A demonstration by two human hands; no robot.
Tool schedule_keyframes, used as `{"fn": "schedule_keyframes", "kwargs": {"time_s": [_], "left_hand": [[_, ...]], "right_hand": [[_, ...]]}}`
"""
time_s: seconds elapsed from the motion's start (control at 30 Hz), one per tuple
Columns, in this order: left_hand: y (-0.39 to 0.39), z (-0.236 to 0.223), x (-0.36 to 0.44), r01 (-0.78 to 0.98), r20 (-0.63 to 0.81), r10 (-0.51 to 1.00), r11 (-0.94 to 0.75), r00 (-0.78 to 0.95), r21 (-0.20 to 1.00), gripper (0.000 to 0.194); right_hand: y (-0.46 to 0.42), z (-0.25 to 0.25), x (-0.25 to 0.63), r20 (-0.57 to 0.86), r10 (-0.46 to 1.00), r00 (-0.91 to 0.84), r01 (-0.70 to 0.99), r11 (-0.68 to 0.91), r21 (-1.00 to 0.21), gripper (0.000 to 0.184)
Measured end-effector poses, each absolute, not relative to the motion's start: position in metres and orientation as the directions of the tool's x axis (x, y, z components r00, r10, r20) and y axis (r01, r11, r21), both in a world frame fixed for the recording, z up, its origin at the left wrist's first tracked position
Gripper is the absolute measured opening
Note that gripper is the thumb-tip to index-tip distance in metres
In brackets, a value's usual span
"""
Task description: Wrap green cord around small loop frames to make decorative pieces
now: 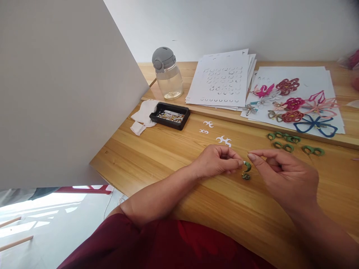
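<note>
My left hand (215,161) pinches one end of a curled green craft piece (247,167), held just above the wooden table. A white bit shows at the fingertips, and the curl's lower end coils into a small dark green loop with a yellowish strand. To its right, my right hand (288,178) has thumb and forefinger pressed together; anything between them is too fine to make out. Beyond this hand lie several green curled pieces (283,146). White crescent-shaped paper cutouts (224,141) rest on the table past my left hand.
A black tray (183,120) of small beads sits beside crumpled white tissue (144,112). Behind stand a grey-lidded water bottle (169,80) and stacked paper sheets with cut holes (196,80). Colourful flower ornaments (293,116) lie on white paper. A pale panel (70,82) rises at left.
</note>
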State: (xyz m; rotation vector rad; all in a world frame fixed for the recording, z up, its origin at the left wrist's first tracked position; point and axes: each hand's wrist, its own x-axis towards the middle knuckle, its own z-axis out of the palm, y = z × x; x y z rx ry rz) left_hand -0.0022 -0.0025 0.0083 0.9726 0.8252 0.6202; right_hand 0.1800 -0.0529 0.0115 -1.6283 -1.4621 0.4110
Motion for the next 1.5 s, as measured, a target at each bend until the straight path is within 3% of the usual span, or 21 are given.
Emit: {"fn": "schedule_keyframes", "kwargs": {"time_s": [0.3,0.47,0.6,0.77,0.97,1.17,1.3,1.5], "left_hand": [[-0.002,0.009,-0.002,-0.099,-0.314,0.773,0.434,0.551,0.896,0.041],[-0.003,0.009,-0.002,-0.126,-0.295,0.788,0.423,0.541,0.898,0.042],[-0.003,0.008,-0.001,-0.165,-0.291,0.792,0.437,0.537,0.884,0.047],[-0.003,0.006,0.0,-0.24,-0.271,0.815,0.439,0.512,0.866,0.051],[0.0,0.001,0.003,-0.343,-0.206,0.906,0.339,0.369,0.876,0.044],[0.004,0.0,0.001,-0.196,-0.225,0.93,0.288,0.291,0.937,0.024],[0.002,0.002,-0.001,-0.081,-0.261,0.889,0.313,0.375,0.946,0.026],[-0.002,0.006,-0.002,-0.066,-0.283,0.789,0.377,0.545,0.924,0.039]], "right_hand": [[-0.053,0.011,0.18,0.313,0.917,0.248,0.631,0.092,-0.771,0.018],[-0.05,0.011,0.181,0.251,0.928,0.276,0.592,0.042,-0.805,0.022],[-0.046,0.009,0.181,0.109,0.957,0.268,0.459,-0.027,-0.888,0.026],[-0.043,0.007,0.178,-0.103,0.981,0.167,0.173,-0.132,-0.976,0.039],[-0.06,0.001,0.165,0.061,0.997,0.048,0.442,0.034,-0.897,0.021],[-0.075,0.009,0.161,0.33,0.944,0.002,0.675,0.242,-0.697,0.011],[-0.07,0.018,0.17,0.467,0.883,0.051,0.761,0.268,-0.59,0.012],[-0.059,0.014,0.179,0.426,0.889,0.167,0.705,0.195,-0.682,0.011]]}}
